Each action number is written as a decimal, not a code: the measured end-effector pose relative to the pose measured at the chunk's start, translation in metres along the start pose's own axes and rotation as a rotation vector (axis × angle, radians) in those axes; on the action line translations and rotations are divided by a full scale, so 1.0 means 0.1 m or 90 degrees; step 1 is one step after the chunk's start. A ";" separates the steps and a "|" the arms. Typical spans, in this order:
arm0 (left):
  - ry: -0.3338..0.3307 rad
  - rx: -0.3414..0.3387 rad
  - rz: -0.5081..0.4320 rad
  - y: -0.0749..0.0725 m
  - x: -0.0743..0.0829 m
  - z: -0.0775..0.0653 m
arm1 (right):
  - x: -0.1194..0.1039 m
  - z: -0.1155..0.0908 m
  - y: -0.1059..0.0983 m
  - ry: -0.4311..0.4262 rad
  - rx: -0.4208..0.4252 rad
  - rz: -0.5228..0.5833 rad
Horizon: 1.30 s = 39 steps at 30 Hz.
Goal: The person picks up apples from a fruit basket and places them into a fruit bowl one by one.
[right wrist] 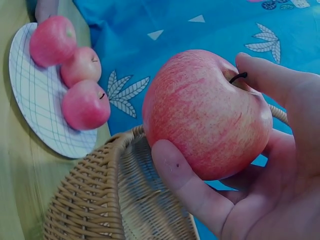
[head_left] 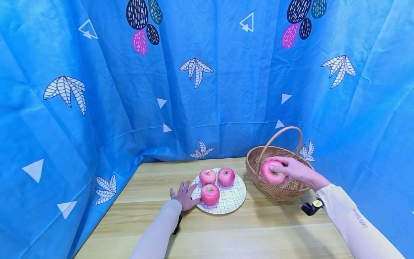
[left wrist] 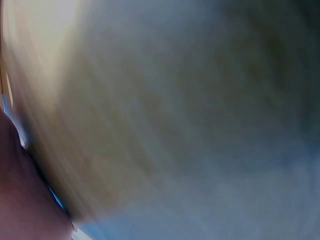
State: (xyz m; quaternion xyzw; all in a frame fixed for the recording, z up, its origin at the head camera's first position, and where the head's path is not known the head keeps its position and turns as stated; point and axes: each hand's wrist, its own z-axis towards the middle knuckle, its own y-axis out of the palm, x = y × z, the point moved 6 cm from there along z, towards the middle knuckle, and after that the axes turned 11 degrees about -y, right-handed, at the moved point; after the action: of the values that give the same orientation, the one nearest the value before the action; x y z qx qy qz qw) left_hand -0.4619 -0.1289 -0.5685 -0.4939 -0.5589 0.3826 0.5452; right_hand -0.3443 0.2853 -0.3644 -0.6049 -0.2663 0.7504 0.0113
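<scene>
An apple [right wrist: 200,115] with a dark stem is gripped between the thumb and fingers of my right hand [head_left: 292,169]. In the head view that hand holds it over the wicker basket [head_left: 278,192], beneath one side of the arched handle. My left hand [head_left: 185,196] lies with spread fingers at the left rim of a checked plate [head_left: 234,198]. On the plate are three apples: a front one [head_left: 210,194], a back left one [head_left: 207,177] and a back right one [head_left: 226,176]. The left wrist view is mostly blurred, with part of the hand [left wrist: 25,195] at its left edge.
A light wooden table [head_left: 139,219] bears the plate and the basket. Blue patterned cloth [head_left: 226,90] hangs behind the table and on both sides. The basket's tall handle [head_left: 292,128] rises at the back right, and the plate stands to the basket's left.
</scene>
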 end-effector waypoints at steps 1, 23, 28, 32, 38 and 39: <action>-0.001 -0.002 0.001 0.00 0.00 0.00 | 0.00 0.00 0.01 0.000 -0.004 0.010; -0.001 -0.007 0.005 0.00 0.00 -0.01 | -0.09 0.06 0.14 -0.032 -0.029 -0.017; -0.003 -0.006 0.010 0.00 -0.01 -0.01 | -0.12 0.06 0.18 -0.027 -0.016 -0.027; -0.003 -0.006 0.010 0.00 0.00 0.00 | -0.13 0.05 0.20 -0.030 -0.009 -0.059; 0.000 -0.007 0.007 0.00 0.00 -0.01 | -0.18 0.07 0.22 -0.067 0.019 -0.134; 0.001 -0.007 0.005 0.00 0.00 -0.01 | -0.19 0.07 0.22 -0.075 0.025 -0.144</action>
State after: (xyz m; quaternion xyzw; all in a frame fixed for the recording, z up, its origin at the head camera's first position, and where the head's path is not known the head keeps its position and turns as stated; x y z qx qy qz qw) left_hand -0.4605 -0.1292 -0.5686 -0.4996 -0.5586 0.3816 0.5411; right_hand -0.3390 0.2570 -0.3559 -0.5255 -0.3185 0.7836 0.0919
